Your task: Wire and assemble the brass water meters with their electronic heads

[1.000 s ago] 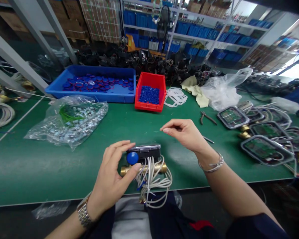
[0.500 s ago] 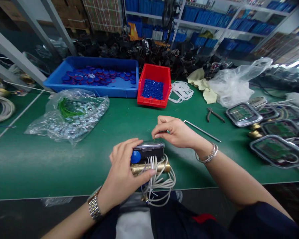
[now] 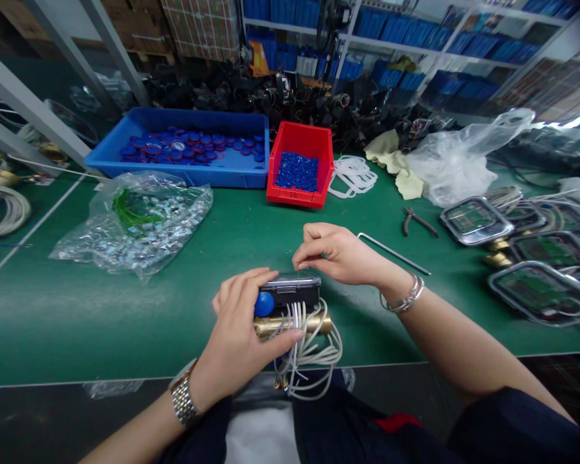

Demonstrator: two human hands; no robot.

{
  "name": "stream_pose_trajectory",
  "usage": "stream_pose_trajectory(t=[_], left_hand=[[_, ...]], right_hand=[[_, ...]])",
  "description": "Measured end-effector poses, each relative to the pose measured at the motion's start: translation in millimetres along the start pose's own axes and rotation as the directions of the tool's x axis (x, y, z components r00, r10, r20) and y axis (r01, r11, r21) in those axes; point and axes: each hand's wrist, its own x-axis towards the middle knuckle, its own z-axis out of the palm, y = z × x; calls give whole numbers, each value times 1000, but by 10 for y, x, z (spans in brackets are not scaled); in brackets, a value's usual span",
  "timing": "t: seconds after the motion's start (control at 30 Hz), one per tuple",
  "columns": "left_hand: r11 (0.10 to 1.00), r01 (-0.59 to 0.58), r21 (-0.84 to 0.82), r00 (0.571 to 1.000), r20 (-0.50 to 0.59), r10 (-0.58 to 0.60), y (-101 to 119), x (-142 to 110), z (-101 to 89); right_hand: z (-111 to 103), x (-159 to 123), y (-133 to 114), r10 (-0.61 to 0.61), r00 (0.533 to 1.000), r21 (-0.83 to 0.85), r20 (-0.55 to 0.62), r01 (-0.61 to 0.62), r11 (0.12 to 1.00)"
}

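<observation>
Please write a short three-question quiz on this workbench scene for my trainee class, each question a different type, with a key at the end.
1. Multiple choice: What does the red bin hold?
A) White rings
B) Small blue pieces
C) Green wires

2. True or false: The right hand is holding the pliers.

3. Fill in the missing word: The wrist of the left hand wears a ____.

Key:
1. B.
2. False; the pliers lie on the green table, while the right hand pinches something thin over the black box.
3. Watch.
</observation>
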Motion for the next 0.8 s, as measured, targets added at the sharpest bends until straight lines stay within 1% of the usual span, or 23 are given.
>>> stream_pose_trajectory(t=[0.3,0.43,0.6,0.73,0.8], left_hand=[[1000,24,6,1000,16,-24,36,5,-19],[1000,14,10,1000,9,-14,29,-2,-21],[1000,6,11,1000,-3,-6,23,4,-7],[1000,-1,16,1000,-10,1,21,0,2],[1000,-21,7,1000,-10,21,-2,3,-10]], right_hand=[[-47,38,8,-35,999,-68,20,36,997],[-75,20,-6,-30,1000,-99,0,30,995],[-46,9,-46,-60,998,-133,9,61,989],[-35,2,-70,-73,996,-128,60,80,989],[-35,-5,-83,-68,992,-77,103,76,994]])
